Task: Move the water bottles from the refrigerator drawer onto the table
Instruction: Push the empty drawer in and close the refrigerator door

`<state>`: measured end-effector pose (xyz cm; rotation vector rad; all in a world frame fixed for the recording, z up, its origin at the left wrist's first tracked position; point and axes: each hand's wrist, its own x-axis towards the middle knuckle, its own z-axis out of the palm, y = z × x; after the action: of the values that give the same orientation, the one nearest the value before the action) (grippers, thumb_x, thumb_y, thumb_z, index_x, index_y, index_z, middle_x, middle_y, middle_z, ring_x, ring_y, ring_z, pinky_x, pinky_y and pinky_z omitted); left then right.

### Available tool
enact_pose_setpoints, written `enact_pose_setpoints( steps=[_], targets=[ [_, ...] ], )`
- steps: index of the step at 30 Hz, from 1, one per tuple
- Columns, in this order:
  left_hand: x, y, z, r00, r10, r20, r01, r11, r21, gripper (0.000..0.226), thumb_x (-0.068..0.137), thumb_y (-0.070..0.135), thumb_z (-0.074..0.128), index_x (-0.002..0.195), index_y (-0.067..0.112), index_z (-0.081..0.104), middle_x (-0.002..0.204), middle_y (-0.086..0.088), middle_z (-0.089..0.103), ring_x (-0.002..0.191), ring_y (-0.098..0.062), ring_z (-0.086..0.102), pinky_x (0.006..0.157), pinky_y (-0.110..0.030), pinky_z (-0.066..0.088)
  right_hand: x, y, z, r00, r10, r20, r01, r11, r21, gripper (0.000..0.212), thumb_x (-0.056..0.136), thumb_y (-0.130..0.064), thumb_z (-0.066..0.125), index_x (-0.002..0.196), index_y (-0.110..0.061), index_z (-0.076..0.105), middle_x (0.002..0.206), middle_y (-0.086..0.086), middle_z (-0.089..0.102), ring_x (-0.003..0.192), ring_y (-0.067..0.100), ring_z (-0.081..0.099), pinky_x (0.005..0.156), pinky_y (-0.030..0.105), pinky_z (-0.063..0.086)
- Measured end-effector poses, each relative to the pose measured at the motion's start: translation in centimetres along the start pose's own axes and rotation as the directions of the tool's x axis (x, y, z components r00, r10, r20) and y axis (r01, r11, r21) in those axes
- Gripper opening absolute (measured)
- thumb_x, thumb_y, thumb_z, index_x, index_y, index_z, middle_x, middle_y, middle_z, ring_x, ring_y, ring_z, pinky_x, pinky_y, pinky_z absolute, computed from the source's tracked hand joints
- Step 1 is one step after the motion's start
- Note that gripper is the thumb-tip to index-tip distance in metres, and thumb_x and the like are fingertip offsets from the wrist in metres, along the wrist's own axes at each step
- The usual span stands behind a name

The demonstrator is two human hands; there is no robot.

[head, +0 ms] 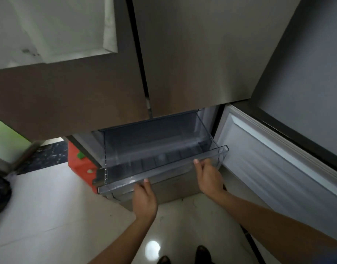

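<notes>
From the head view: gripping the front rim of the clear refrigerator drawer (163, 170) two-handed, left hand (144, 197) near the rim's middle, right hand (207, 176) toward its right corner, thumbs on top, fingers hidden beneath, likely to keep it square on its runners. Drawn well out below the shut upper doors (192, 54), beside the open lower door (278, 159). No water bottles visible inside; table out of view. Probably emptied already.
</notes>
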<state>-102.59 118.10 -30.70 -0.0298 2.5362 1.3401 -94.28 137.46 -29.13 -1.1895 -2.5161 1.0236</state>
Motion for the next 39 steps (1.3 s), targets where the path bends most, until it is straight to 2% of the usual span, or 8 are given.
enact_pose_setpoints(
  steps=[3,8,16,19,26,29,32,39],
  targets=[
    [2.0,2.6,-0.8,0.997,-0.001,-0.078,-0.002,0.999,-0.035,0.044,0.098,0.052,0.025,0.073,0.023,0.047,0.077,-0.018,0.063,0.069,-0.034,0.063,0.07,-0.051,0.054,2.0,-1.0,-0.1,0.995,-0.095,0.034,0.095,0.995,-0.003,0.039,0.101,-0.048,0.032,0.085,-0.018,0.05,0.074,0.001,0.058,0.073,0.025,0.059,0.06,0.031,0.037],
    [7.5,5.9,-2.9,0.981,-0.188,0.058,0.195,0.963,-0.188,0.04,0.103,0.037,0.031,0.099,0.004,0.053,0.081,-0.019,0.06,0.058,-0.027,0.054,0.052,-0.031,0.043,7.1,-3.9,0.1,0.993,0.002,0.121,-0.012,0.997,0.076,0.047,0.102,-0.049,0.028,0.083,-0.013,0.053,0.084,0.009,0.062,0.073,0.024,0.054,0.059,0.03,0.034],
    [12.7,7.5,-2.3,0.957,-0.262,0.124,0.282,0.939,-0.197,0.031,0.103,0.035,0.032,0.109,0.006,0.043,0.078,-0.015,0.058,0.062,-0.028,0.055,0.056,-0.033,0.045,12.4,-6.0,1.4,0.983,-0.019,0.181,-0.003,0.993,0.118,0.044,0.103,-0.045,0.028,0.101,-0.012,0.056,0.085,0.003,0.056,0.08,0.022,0.054,0.068,0.031,0.039],
    [14.6,7.8,-1.0,0.969,-0.209,0.133,0.234,0.948,-0.216,0.028,0.104,0.033,0.03,0.108,0.008,0.042,0.078,-0.016,0.058,0.061,-0.028,0.056,0.058,-0.034,0.044,13.8,-6.3,2.2,0.982,-0.033,0.184,0.007,0.99,0.142,0.032,0.104,-0.04,0.031,0.088,-0.017,0.048,0.08,0.002,0.054,0.073,0.021,0.051,0.069,0.031,0.039],
    [19.1,6.9,0.7,0.999,0.021,0.032,-0.017,0.995,-0.099,0.042,0.101,0.04,0.032,0.088,0.005,0.052,0.083,-0.028,0.059,0.066,-0.033,0.056,0.06,-0.045,0.049,16.9,-6.9,3.1,0.972,-0.167,0.165,0.176,0.984,-0.041,0.035,0.104,-0.033,0.033,0.12,-0.008,0.052,0.11,0.018,0.059,0.075,0.028,0.051,0.067,0.033,0.035],
    [21.9,5.0,1.8,0.996,0.094,-0.004,-0.094,0.995,0.033,0.045,0.094,0.047,0.033,0.105,0.007,0.052,0.101,-0.029,0.061,0.086,-0.045,0.061,0.079,-0.058,0.053,18.0,-6.6,3.6,0.957,-0.25,0.148,0.263,0.962,-0.075,0.041,0.104,-0.038,0.032,0.12,-0.01,0.058,0.118,0.018,0.059,0.084,0.031,0.057,0.068,0.032,0.036],
    [19.7,6.7,1.4,0.979,0.203,-0.03,-0.192,0.957,0.216,0.031,0.101,0.022,0.036,0.117,-0.001,0.047,0.109,-0.031,0.058,0.094,-0.047,0.058,0.084,-0.053,0.05,18.3,-5.9,4.2,0.949,-0.291,0.121,0.299,0.953,-0.048,0.041,0.103,-0.042,0.036,0.123,-0.015,0.06,0.127,0.015,0.058,0.101,0.033,0.06,0.072,0.031,0.04],
    [17.5,8.2,-0.3,0.953,0.251,0.169,-0.303,0.807,0.506,0.032,0.103,0.023,0.032,0.12,0.002,0.05,0.123,-0.025,0.052,0.102,-0.042,0.055,0.087,-0.047,0.046,17.9,-6.3,2.0,0.933,-0.26,0.25,0.301,0.943,-0.144,0.049,0.1,-0.045,0.041,0.135,-0.012,0.047,0.14,0.013,0.047,0.117,0.032,0.054,0.083,0.033,0.042]
  ],
)
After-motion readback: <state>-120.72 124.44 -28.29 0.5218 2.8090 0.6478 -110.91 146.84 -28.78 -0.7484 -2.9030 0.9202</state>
